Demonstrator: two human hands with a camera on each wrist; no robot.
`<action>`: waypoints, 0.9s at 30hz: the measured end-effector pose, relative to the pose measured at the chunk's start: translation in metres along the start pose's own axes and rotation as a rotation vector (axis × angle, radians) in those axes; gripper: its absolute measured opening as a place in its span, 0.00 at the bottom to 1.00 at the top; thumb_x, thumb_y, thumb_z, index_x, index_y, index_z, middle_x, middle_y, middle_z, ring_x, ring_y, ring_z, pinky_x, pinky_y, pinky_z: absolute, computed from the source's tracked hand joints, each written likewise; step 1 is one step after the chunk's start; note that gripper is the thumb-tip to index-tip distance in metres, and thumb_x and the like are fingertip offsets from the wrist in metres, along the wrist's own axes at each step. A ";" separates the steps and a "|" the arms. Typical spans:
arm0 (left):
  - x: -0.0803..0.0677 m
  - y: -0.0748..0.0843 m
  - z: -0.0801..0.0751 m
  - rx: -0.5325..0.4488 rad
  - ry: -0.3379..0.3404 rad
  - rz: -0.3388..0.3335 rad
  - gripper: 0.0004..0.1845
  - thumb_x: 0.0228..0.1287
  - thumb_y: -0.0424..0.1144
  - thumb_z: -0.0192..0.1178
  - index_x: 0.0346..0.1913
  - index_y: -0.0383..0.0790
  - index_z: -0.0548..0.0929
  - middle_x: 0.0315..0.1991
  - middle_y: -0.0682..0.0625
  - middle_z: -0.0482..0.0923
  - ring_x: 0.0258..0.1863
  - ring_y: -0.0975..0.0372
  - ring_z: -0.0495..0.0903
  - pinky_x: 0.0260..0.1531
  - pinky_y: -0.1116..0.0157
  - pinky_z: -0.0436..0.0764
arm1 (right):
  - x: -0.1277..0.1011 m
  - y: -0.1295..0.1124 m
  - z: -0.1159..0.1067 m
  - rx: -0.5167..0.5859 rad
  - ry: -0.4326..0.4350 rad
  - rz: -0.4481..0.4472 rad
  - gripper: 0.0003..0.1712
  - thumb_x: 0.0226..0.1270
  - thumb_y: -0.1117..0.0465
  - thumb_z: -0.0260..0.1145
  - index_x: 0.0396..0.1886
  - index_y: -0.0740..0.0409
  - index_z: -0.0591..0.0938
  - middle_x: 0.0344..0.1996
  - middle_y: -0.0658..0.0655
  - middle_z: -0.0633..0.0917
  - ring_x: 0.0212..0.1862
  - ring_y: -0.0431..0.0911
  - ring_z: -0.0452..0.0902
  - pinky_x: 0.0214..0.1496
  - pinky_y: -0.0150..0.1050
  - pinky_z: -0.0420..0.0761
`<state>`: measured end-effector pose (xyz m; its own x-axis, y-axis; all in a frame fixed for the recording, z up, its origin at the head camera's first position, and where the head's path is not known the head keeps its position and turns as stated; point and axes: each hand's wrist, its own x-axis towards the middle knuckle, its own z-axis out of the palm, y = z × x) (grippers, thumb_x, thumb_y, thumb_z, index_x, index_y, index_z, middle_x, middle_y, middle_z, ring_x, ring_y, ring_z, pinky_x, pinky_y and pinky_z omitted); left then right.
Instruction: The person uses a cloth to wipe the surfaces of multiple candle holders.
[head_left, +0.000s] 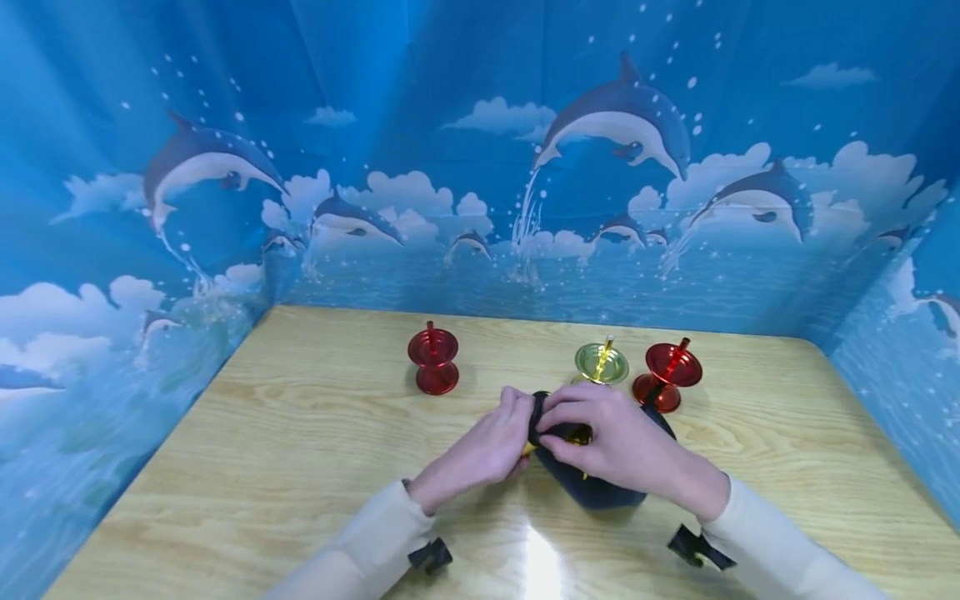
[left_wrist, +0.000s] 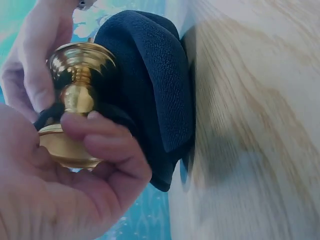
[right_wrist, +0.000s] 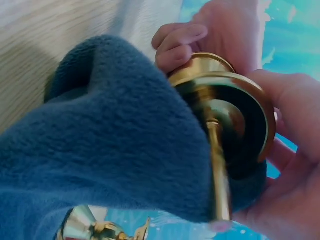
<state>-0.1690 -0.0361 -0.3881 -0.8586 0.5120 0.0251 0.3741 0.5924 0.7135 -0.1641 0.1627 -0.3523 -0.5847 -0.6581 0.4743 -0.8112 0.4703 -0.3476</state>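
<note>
While half-pouched, gold spool [left_wrist: 75,102]; red spools [head_left: 433,360] seemingly clear beyond.

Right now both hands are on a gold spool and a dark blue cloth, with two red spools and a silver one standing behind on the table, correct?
Nearly. The left hand and right hand do hold the gold spool and the cloth, and two red spools stand behind. The third spool is green and gold, not silver, as the head view shows.
</note>
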 end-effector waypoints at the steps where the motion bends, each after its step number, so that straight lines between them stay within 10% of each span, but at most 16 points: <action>1: 0.000 0.000 0.000 0.030 0.017 0.024 0.08 0.76 0.34 0.48 0.53 0.39 0.69 0.37 0.46 0.76 0.26 0.59 0.79 0.25 0.69 0.78 | 0.000 0.001 -0.002 0.038 -0.008 0.041 0.09 0.57 0.63 0.78 0.36 0.46 0.90 0.39 0.44 0.89 0.43 0.38 0.85 0.45 0.37 0.86; 7: -0.002 0.001 0.000 -0.076 0.099 0.042 0.21 0.83 0.55 0.26 0.62 0.47 0.60 0.22 0.54 0.69 0.17 0.65 0.67 0.19 0.67 0.69 | 0.005 0.011 -0.019 0.275 -0.105 0.341 0.06 0.66 0.57 0.73 0.42 0.42 0.89 0.40 0.42 0.90 0.42 0.35 0.85 0.44 0.34 0.84; 19: 0.002 -0.002 -0.002 0.396 0.427 0.678 0.30 0.79 0.56 0.20 0.56 0.37 0.64 0.20 0.59 0.65 0.17 0.74 0.56 0.16 0.81 0.56 | 0.005 0.046 -0.025 1.091 -0.490 0.652 0.12 0.79 0.57 0.57 0.54 0.56 0.80 0.49 0.54 0.84 0.48 0.43 0.82 0.55 0.41 0.83; 27: 0.008 -0.006 -0.004 0.527 0.536 0.929 0.31 0.79 0.59 0.18 0.55 0.37 0.62 0.24 0.56 0.70 0.20 0.70 0.59 0.22 0.79 0.61 | -0.001 0.051 -0.008 1.283 -0.544 0.650 0.12 0.76 0.60 0.55 0.53 0.51 0.80 0.46 0.48 0.87 0.48 0.39 0.84 0.56 0.37 0.82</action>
<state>-0.1799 -0.0379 -0.3893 -0.1737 0.6290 0.7577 0.9194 0.3793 -0.1041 -0.2053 0.1924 -0.3637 -0.5199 -0.8090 -0.2743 0.2927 0.1330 -0.9469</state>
